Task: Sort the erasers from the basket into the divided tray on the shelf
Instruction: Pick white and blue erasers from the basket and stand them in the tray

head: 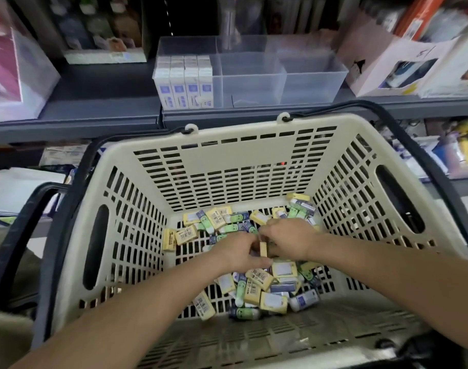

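A beige slotted basket (227, 161) fills the lower view, and several yellow, green and blue-white erasers (257, 286) lie loose on its floor. Both my hands are down inside it, close together over the pile. My left hand (238, 253) pinches a yellow eraser (263, 249) held on edge. My right hand (288, 239) has curled fingers on the erasers beside it; what it grips is hidden. On the shelf behind stands a clear divided tray (310, 86). Its left compartment holds rows of blue-white erasers (186, 83); the middle and right compartments hold nothing.
The basket's black handles (413, 145) hang down on both sides. The grey shelf edge (94, 113) runs just behind the basket. A pink box (12, 75) sits left of the tray and white cartons (403, 65) right of it. More goods fill a lower shelf.
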